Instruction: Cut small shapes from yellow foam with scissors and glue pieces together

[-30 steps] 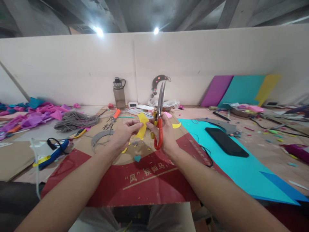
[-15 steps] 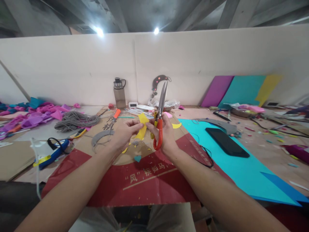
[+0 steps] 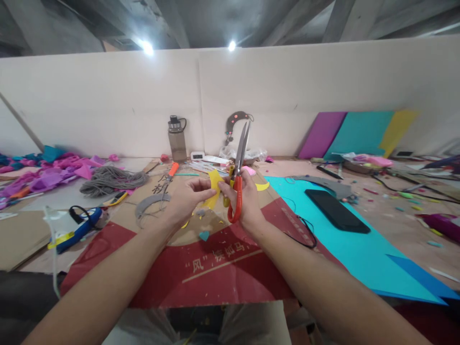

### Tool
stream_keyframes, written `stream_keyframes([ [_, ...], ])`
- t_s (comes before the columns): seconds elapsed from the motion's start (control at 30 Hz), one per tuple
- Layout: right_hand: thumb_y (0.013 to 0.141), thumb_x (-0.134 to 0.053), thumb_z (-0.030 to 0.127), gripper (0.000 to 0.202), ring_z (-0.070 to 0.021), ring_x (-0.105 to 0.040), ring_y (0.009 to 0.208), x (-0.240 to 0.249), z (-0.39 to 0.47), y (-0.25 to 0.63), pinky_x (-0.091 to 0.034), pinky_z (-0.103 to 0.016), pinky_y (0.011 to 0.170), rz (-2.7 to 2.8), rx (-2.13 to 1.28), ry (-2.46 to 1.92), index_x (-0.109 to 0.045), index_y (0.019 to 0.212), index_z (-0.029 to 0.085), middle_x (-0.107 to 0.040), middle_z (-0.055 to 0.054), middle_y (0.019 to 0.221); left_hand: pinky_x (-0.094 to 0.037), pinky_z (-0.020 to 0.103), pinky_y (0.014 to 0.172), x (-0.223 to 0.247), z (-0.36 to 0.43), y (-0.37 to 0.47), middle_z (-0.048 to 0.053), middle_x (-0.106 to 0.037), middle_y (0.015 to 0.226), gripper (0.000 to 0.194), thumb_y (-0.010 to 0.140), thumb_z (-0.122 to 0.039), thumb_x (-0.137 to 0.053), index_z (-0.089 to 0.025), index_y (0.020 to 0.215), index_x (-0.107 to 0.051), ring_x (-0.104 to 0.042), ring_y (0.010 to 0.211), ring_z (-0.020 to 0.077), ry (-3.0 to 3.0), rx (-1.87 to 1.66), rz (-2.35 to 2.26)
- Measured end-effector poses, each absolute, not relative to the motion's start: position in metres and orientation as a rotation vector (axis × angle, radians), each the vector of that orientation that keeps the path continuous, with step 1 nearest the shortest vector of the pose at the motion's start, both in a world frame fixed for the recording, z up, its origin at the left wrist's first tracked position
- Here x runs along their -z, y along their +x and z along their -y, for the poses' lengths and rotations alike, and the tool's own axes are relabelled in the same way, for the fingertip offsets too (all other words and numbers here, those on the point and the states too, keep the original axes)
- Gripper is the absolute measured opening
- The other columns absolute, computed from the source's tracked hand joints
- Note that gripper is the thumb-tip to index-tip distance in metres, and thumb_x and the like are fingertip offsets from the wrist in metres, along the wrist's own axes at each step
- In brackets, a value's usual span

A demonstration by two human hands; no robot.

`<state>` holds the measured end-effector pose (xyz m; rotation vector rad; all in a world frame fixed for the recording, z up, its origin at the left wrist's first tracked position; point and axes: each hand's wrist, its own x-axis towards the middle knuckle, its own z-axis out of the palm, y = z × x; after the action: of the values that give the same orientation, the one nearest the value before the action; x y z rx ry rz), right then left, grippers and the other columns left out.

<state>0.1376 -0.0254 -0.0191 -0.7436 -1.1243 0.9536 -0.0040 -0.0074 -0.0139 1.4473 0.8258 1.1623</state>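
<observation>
My left hand [image 3: 185,201] pinches a yellow strip of felt-like sheet [image 3: 214,179] between thumb and fingers. In my right hand [image 3: 251,203] is a pair of scissors [image 3: 235,206] with red-orange handles, blades pointing up and nearly together. The right thumb and fingertips also touch the strip's right edge. Both hands are over a red and brown cardboard sheet [image 3: 230,287]. On it lie a small teal heart [image 3: 204,235], a grey crescent [image 3: 146,209], a yellow curved piece [image 3: 263,186] and small yellow scraps.
A phone [image 3: 338,211] rests on a cyan sheet [image 3: 370,263] at the right. Grey cord [image 3: 113,180] lies left, near an orange-handled cutter [image 3: 173,168]. A bottle [image 3: 177,143] stands by the wall, where a decorated dark crescent [image 3: 234,120] also shows. Coloured sheets [image 3: 359,134] lean farther right.
The left thumb and fingers have shifted slightly on the yellow strip, which has turned a little. Scissors and right hand stay almost where they were.
</observation>
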Motion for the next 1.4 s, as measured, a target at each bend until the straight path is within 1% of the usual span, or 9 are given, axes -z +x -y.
stream_keyframes([
  [0.2,0.069,-0.07,0.03,0.037,-0.0065,-0.048,0.054,0.022,0.02,0.14,-0.04,-0.021,0.049,1.127,-0.915,-0.786,-0.044,0.094,0.022,-0.054,0.006,0.076,-0.044,0.031,0.079,0.019,0.005,-0.005,0.005,-0.068,0.087,0.025,0.065,-0.025,-0.076,-0.015,0.087,-0.07,-0.061,0.083,0.0175,1.504,-1.136,-0.786],
  [0.33,0.068,-0.071,0.031,0.038,-0.0066,-0.047,0.054,0.024,0.019,0.139,-0.04,-0.021,0.049,1.124,-0.907,-0.78,-0.044,0.095,0.022,-0.055,0.005,0.075,-0.043,0.028,0.073,0.018,0.007,-0.003,0.004,-0.066,0.083,0.022,0.068,-0.029,-0.074,-0.015,0.085,-0.069,-0.059,0.076,0.0148,1.503,-1.145,-0.821],
  [0.47,0.068,-0.072,0.032,0.042,-0.0065,-0.046,0.052,0.023,0.023,0.135,-0.038,-0.02,0.047,1.106,-0.941,-0.758,-0.042,0.096,0.023,-0.054,0.006,0.074,-0.039,0.024,0.062,0.015,0.009,0.0,0.0,-0.059,0.068,0.023,0.071,-0.036,-0.071,-0.015,0.069,-0.065,-0.05,0.062,0.0101,1.496,-1.231,-0.9],
  [0.67,0.072,-0.069,0.037,0.037,-0.0063,-0.043,0.049,0.023,0.024,0.132,-0.037,-0.02,0.046,1.118,-0.958,-0.715,-0.045,0.098,0.024,-0.053,0.007,0.069,-0.033,0.021,0.052,0.011,0.009,-0.001,-0.004,-0.051,0.056,0.024,0.065,-0.031,-0.075,-0.015,0.059,-0.057,-0.043,0.051,0.0065,1.308,-1.269,-0.892],
  [0.9,0.073,-0.068,0.041,0.035,-0.0081,-0.048,0.049,0.021,0.018,0.136,-0.041,-0.022,0.047,1.072,-0.938,-0.768,-0.045,0.091,0.022,-0.057,0.005,0.068,-0.038,0.023,0.054,0.007,0.007,-0.003,-0.002,-0.054,0.055,0.027,0.059,-0.032,-0.079,-0.015,0.058,-0.058,-0.047,0.05,0.0075,1.183,-1.303,-0.889],
  [1.07,0.071,-0.069,0.035,0.031,-0.0085,-0.05,0.054,0.021,0.02,0.135,-0.042,-0.022,0.052,1.083,-0.93,-0.772,-0.046,0.087,0.022,-0.057,0.005,0.07,-0.038,0.022,0.053,0.009,0.006,-0.003,-0.003,-0.054,0.054,0.026,0.06,-0.03,-0.078,-0.014,0.057,-0.057,-0.047,0.05,0.0073,1.197,-1.308,-0.858],
  [1.17,0.071,-0.064,0.027,0.029,-0.007,-0.047,0.052,0.026,0.017,0.135,-0.039,-0.021,0.048,1.108,-1.028,-0.719,-0.044,0.092,0.024,-0.058,0.006,0.074,-0.037,0.022,0.052,0.007,0.007,-0.004,-0.003,-0.054,0.054,0.026,0.059,-0.03,-0.078,-0.015,0.058,-0.057,-0.048,0.05,0.0075,1.177,-1.311,-0.865],
  [1.27,0.067,-0.061,0.02,0.037,-0.0058,-0.042,0.05,0.03,0.015,0.135,-0.035,-0.018,0.046,1.182,-1.111,-0.662,-0.042,0.099,0.026,-0.058,0.008,0.074,-0.037,0.021,0.053,0.001,0.008,-0.007,-0.003,-0.055,0.058,0.025,0.059,-0.028,-0.078,-0.015,0.059,-0.056,-0.049,0.051,0.0072,1.168,-1.357,-0.867],
  [1.4,0.071,-0.063,0.027,0.037,-0.0061,-0.041,0.05,0.025,0.023,0.134,-0.033,-0.018,0.045,1.341,-1.107,-0.777,-0.046,0.103,0.024,-0.053,0.008,0.067,-0.042,0.022,0.06,-0.006,0.006,-0.018,-0.002,-0.058,0.066,0.021,0.06,-0.027,-0.076,-0.016,0.063,-0.058,-0.052,0.058,0.0076,1.173,-1.419,-0.855],
])
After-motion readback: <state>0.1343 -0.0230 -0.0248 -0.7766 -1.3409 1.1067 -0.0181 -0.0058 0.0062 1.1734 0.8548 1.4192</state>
